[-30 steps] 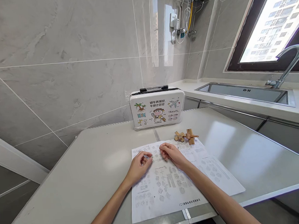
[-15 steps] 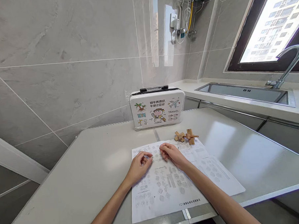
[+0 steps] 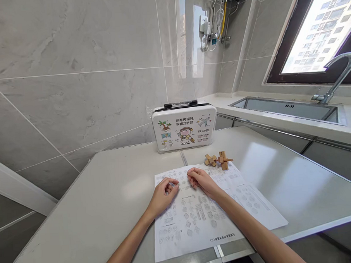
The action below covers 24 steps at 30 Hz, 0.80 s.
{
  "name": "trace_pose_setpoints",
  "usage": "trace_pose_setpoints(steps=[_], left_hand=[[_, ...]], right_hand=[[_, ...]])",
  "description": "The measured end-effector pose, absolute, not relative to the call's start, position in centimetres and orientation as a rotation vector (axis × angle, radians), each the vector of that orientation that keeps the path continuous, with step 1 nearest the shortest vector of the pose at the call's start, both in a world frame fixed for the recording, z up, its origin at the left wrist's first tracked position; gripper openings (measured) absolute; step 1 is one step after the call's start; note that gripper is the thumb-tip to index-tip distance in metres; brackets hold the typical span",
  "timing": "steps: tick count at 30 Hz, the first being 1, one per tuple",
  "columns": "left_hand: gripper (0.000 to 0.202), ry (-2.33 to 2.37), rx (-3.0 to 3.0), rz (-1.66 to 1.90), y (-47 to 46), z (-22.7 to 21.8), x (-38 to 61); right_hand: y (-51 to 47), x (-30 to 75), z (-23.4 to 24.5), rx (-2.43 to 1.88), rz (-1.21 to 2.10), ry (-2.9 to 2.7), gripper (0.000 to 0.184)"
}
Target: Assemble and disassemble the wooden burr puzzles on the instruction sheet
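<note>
A large printed sheet (image 3: pixel 194 239) with rows of small grey diagrams lies on the table, and both hands rest on its upper part. My left hand (image 3: pixel 164 194) is loosely curled, thumb and forefinger tips close together, nothing visible between them. Just to its right, my right hand (image 3: pixel 203 181) is curled in with fingertips together, and no object shows in it. The hands stay apart from each other. Past the right hand, at the sheet's far edge, sit two interlocking wooden burr puzzles (image 3: pixel 211 160), the right-hand puzzle (image 3: pixel 223 160) marked with a dark character. Neither hand touches them.
A white cartoon-printed case (image 3: pixel 184 127) with a black handle stands upright at the back of the pale table (image 3: pixel 108 196), near the tiled wall. To the right is a counter with a sink (image 3: pixel 285 109) and faucet (image 3: pixel 340 77) below a window.
</note>
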<state>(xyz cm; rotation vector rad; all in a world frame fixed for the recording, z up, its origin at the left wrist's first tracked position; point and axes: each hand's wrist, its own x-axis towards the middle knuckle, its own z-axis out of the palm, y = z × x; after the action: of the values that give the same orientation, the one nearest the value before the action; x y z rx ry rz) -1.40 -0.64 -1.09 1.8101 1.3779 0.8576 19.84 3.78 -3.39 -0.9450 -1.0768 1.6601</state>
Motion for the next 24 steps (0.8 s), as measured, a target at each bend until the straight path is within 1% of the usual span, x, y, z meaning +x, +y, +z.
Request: trace_pose_setpoints(steps=[24], left_hand=[[0.029, 1.361, 1.816, 0.877, -0.67, -1.12, -1.42]], right_hand=[[3.61, 19.87, -3.13, -0.955, 1.656, -1.083, 0.036]])
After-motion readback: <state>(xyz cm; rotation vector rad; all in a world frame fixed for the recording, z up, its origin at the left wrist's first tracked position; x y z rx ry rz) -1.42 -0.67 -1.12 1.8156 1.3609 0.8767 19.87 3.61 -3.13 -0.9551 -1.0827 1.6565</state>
